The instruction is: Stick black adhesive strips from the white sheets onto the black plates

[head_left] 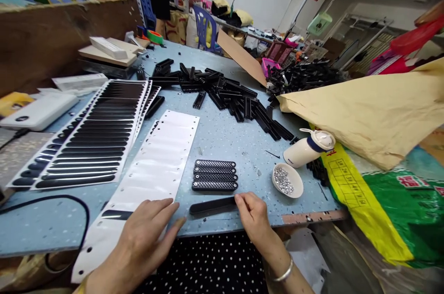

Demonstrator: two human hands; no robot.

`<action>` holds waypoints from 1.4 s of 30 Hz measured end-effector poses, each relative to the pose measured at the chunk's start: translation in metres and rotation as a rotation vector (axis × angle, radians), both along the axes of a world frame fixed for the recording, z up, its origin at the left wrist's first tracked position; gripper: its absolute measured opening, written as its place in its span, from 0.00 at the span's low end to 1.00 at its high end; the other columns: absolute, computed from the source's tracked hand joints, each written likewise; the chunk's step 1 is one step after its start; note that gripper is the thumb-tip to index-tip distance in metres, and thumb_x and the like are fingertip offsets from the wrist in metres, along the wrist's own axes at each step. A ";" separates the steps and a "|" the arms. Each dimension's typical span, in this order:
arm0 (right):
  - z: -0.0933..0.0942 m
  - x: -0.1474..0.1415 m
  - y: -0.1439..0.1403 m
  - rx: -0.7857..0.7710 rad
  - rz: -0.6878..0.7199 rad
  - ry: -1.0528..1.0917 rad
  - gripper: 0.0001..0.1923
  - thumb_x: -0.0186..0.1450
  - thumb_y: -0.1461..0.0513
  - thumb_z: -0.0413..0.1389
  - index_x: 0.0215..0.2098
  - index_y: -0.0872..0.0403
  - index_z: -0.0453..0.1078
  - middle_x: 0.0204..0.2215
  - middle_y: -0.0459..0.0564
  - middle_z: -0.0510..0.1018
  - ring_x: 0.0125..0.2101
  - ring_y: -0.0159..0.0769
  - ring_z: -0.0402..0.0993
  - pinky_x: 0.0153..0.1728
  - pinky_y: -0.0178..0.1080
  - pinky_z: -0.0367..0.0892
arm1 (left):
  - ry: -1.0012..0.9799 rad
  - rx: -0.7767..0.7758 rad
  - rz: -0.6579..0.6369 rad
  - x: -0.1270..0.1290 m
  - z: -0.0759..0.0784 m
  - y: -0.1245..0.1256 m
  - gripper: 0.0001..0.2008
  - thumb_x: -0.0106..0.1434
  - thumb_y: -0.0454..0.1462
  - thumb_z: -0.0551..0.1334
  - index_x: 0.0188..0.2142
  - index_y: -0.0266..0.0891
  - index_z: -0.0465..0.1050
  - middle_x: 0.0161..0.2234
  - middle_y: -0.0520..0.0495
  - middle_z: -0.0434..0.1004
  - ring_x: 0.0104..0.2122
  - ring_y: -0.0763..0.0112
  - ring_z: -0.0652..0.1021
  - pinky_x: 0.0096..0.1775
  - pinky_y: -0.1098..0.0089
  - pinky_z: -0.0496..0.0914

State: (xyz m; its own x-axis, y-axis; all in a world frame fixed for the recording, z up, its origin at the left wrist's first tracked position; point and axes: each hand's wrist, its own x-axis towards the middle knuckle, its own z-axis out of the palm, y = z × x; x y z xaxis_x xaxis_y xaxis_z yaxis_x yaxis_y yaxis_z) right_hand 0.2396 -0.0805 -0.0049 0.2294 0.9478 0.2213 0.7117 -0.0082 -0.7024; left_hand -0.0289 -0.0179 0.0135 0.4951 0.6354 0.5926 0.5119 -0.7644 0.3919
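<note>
Head view shows us seated at a blue surface (225, 141), both hands at its near edge. Our right hand (255, 217) has its grip pinched together on the right end of a black strip (212, 205), which lies flat across the surface just in front of us. Our left hand (144, 236) rests palm down, fingers spread apart and holding nothing, on the near end of a white backing sheet (157, 160) that still carries one black strip (116, 214) just beside the thumb. Just beyond the held strip sits a neat stack of four perforated black bars (215, 175), close but not touching it. To their right stands a small white dish (287, 180) of shiny bits, and behind it a white bottle (308, 148) lies on its side. Left of the backing sheet lie sheets full of black strips (93, 134). Farther back a loose heap of black bars (225, 95) spreads across the surface. A tan paper sheet (367, 109) covers the right side.
</note>
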 end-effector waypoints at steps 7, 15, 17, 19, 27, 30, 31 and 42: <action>-0.008 -0.013 0.012 0.036 -0.069 -0.120 0.16 0.57 0.51 0.64 0.30 0.57 0.73 0.23 0.47 0.72 0.21 0.32 0.65 0.25 0.36 0.62 | 0.057 -0.113 -0.070 0.031 -0.015 0.001 0.10 0.65 0.34 0.57 0.44 0.37 0.72 0.30 0.44 0.78 0.29 0.64 0.79 0.30 0.64 0.77; -0.008 -0.002 0.018 0.123 -0.043 -0.067 0.24 0.71 0.59 0.47 0.17 0.53 0.59 0.16 0.43 0.64 0.18 0.29 0.61 0.22 0.34 0.56 | 0.013 -0.157 -0.070 0.020 -0.017 0.001 0.15 0.66 0.34 0.56 0.52 0.37 0.69 0.40 0.41 0.81 0.37 0.63 0.82 0.39 0.64 0.78; 0.004 0.003 0.011 0.139 -0.056 -0.048 0.22 0.72 0.60 0.46 0.19 0.53 0.61 0.17 0.43 0.64 0.18 0.29 0.62 0.21 0.33 0.57 | -0.030 -0.126 0.004 -0.005 -0.013 0.000 0.17 0.65 0.37 0.59 0.54 0.40 0.69 0.44 0.42 0.81 0.40 0.63 0.82 0.42 0.65 0.77; 0.019 -0.002 0.003 0.179 -0.055 -0.031 0.19 0.71 0.61 0.47 0.22 0.54 0.64 0.18 0.43 0.66 0.19 0.30 0.63 0.22 0.34 0.59 | -0.051 -0.111 0.178 -0.040 -0.008 -0.002 0.13 0.64 0.38 0.61 0.49 0.41 0.73 0.40 0.45 0.83 0.36 0.65 0.82 0.38 0.70 0.76; 0.029 -0.136 0.010 0.345 0.585 0.011 0.09 0.64 0.67 0.56 0.43 0.57 0.71 0.38 0.57 0.78 0.38 0.44 0.74 0.39 0.44 0.70 | 0.092 -0.389 0.735 -0.139 0.002 -0.045 0.19 0.62 0.48 0.59 0.22 0.38 0.74 0.16 0.53 0.68 0.17 0.73 0.70 0.23 0.72 0.62; 0.009 -0.180 0.026 0.292 0.614 -0.177 0.16 0.62 0.63 0.58 0.48 0.61 0.70 0.47 0.65 0.77 0.48 0.58 0.71 0.46 0.57 0.68 | -0.071 -0.691 0.721 -0.132 -0.009 -0.057 0.21 0.60 0.51 0.59 0.22 0.38 0.76 0.18 0.51 0.72 0.20 0.70 0.72 0.24 0.73 0.63; 0.003 -0.186 0.029 0.272 0.635 -0.228 0.18 0.62 0.62 0.58 0.49 0.61 0.70 0.48 0.66 0.76 0.51 0.61 0.69 0.46 0.59 0.67 | -0.166 -0.798 0.688 -0.127 -0.013 -0.060 0.21 0.59 0.51 0.60 0.22 0.38 0.76 0.19 0.50 0.74 0.21 0.69 0.73 0.25 0.73 0.64; -0.003 -0.154 0.003 0.295 0.690 -0.086 0.11 0.58 0.65 0.58 0.41 0.52 0.73 0.46 0.55 0.79 0.49 0.54 0.72 0.47 0.53 0.66 | -0.659 -0.984 0.605 -0.100 -0.012 -0.069 0.08 0.50 0.42 0.67 0.24 0.38 0.79 0.24 0.47 0.78 0.27 0.66 0.74 0.31 0.71 0.67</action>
State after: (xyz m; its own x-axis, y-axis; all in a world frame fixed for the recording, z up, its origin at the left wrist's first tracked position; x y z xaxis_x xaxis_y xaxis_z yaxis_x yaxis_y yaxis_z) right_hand 0.0853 -0.0774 -0.0081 -0.4246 0.7687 0.4783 0.5396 0.6391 -0.5481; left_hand -0.1291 -0.0870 0.0018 -0.2161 0.9513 -0.2199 0.1706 0.2585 0.9508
